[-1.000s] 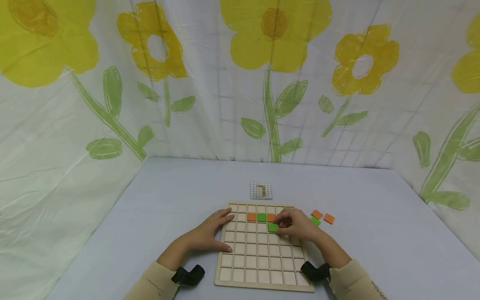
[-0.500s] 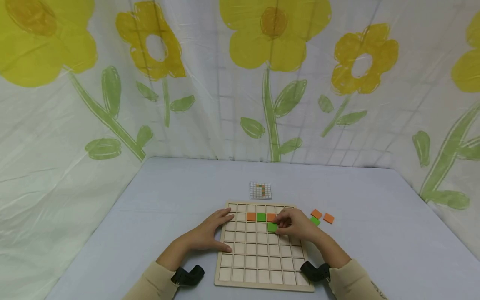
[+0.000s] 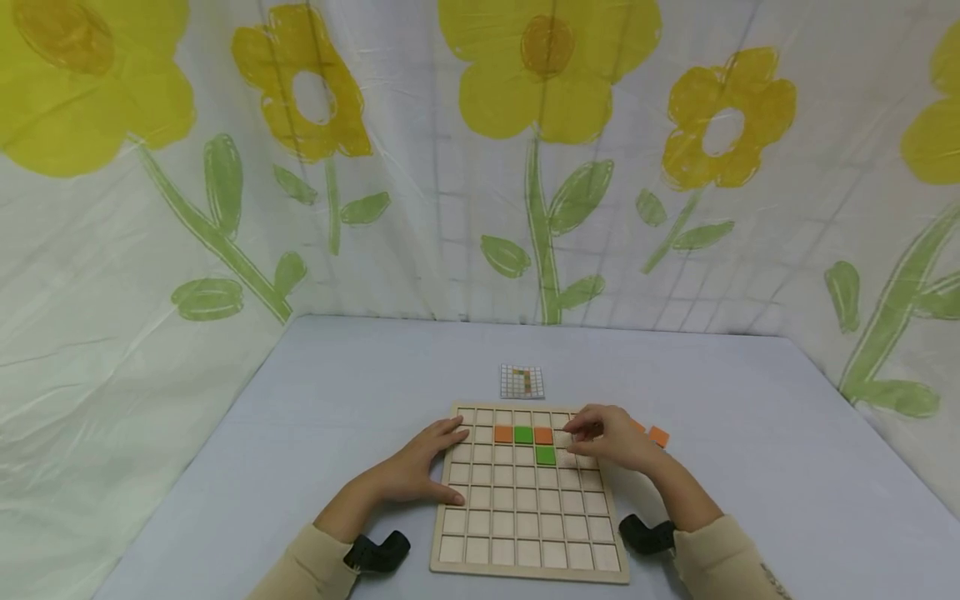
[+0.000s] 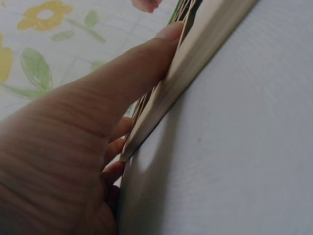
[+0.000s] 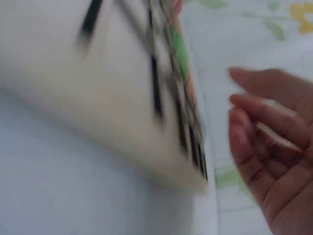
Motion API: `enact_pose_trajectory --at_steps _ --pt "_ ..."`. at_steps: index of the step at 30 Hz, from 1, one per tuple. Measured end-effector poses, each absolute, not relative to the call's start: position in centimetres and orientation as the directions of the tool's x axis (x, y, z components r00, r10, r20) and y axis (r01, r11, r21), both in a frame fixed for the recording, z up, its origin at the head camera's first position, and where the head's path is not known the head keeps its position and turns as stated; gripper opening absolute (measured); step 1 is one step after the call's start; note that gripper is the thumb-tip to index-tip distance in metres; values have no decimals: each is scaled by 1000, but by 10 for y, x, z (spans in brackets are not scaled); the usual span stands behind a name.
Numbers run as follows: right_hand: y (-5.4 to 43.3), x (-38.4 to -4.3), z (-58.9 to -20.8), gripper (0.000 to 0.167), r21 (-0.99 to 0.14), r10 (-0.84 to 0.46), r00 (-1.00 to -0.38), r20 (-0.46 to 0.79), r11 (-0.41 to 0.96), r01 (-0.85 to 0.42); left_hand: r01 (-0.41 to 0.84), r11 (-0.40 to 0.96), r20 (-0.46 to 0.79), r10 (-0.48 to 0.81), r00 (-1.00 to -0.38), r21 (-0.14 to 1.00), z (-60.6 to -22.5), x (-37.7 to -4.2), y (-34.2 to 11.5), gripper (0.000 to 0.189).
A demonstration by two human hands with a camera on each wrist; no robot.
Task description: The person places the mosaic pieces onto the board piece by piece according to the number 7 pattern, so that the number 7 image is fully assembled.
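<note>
A wooden grid board (image 3: 528, 575) lies on the table. Set in its cells are an orange tile (image 3: 503, 434), a green tile (image 3: 522, 435) and another orange tile (image 3: 543, 436) in one row, with a green tile (image 3: 546, 456) below the last. My left hand (image 3: 411, 467) rests on the board's left edge, thumb and fingers spread; the left wrist view shows its thumb (image 4: 142, 61) over the wooden rim. Above the board's upper right part hovers my right hand (image 3: 611, 437), fingers loosely bent with a gap to the thumb and nothing between them.
An orange tile (image 3: 659, 437) lies on the table right of the board, and another orange tile (image 3: 638, 426) is partly hidden behind my right hand. A small printed grid card (image 3: 522, 382) lies beyond the board. A flower-printed curtain (image 3: 420, 208) hangs behind the table.
My right hand has let go of the green tile below the right orange one and moved right, its fingers parting. That tile now shows fully in its cell. The left hand has stayed put.
</note>
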State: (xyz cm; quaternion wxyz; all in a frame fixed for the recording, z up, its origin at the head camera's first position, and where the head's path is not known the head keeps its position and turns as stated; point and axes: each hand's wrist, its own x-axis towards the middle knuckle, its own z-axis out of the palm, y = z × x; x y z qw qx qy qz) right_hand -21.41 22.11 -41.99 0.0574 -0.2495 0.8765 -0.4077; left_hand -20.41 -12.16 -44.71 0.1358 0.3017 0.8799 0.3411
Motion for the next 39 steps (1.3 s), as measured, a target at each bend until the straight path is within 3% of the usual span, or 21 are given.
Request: enact_pose_trajectory --at_steps 19,39 --pt "287 -212 -410 35 -716 -222 -974 51 671 -190 453 578 -23 633 -774 678 -448 -204 -121 94" --pt "331 -204 -425 40 -724 -48 -999 -27 690 -14 457 580 -21 634 -773 674 -450 -205 -122 94"
